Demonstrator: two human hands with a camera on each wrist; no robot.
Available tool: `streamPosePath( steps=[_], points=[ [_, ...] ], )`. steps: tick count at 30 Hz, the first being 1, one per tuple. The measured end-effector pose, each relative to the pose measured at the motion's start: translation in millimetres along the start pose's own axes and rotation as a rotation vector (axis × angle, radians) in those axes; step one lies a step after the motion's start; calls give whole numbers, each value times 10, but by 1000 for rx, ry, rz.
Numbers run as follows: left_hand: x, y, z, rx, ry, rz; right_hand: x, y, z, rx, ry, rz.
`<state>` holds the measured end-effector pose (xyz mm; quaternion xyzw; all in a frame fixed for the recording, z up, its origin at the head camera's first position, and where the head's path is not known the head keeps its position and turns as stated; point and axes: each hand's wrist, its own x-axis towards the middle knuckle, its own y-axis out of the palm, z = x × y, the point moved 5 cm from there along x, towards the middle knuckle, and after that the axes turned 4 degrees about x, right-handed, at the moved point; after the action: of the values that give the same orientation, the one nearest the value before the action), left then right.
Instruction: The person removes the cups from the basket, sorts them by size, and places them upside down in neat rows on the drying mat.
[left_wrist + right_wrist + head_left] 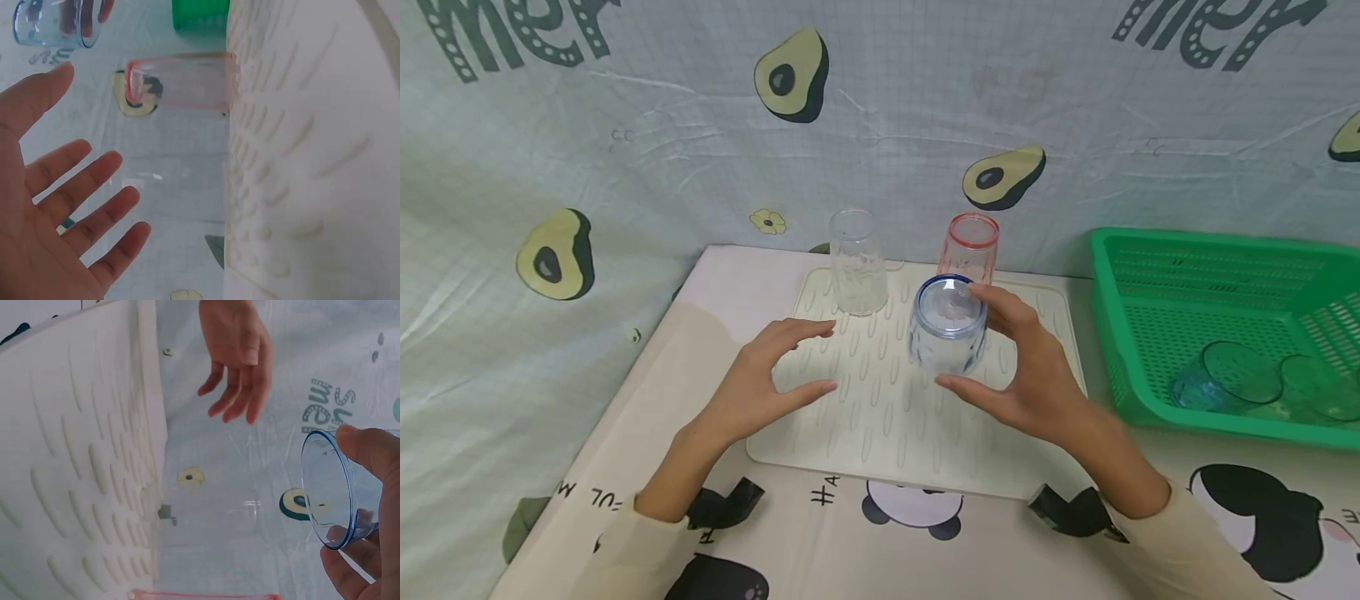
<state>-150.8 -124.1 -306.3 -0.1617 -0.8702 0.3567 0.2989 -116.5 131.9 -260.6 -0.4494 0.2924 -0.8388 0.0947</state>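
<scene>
The right hand (1033, 367) grips a blue-rimmed glass (946, 329); the left hand (756, 379), spread wide, hovers around nine o'clock from it.

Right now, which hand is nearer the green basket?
Right hand: it holds the blue-rimmed glass left of the green basket. The left hand is farther left, beyond the glass.

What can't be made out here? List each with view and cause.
- Head: lower part of the red-rimmed glass, behind the blue-rimmed glass and right hand.
- Head: right end of the green basket, cut off by the edge.
- Left wrist: rim of the clear glass, faint and blurred.
- Right wrist: most of the red-rimmed glass, below the bottom edge.
</scene>
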Motion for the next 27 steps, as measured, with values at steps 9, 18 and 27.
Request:
streamPosePath(
  steps=[9,18,27],
  points=[
    [-306,-69,491,49,-146,84,118,195,-43,103,26,-75],
    [-485,-18,815,48,-161,182,241,474,-60,208,88,-100],
    [-670,-7,945,-3,-126,254,341,738,-100,232,108,-103]
  ],
)
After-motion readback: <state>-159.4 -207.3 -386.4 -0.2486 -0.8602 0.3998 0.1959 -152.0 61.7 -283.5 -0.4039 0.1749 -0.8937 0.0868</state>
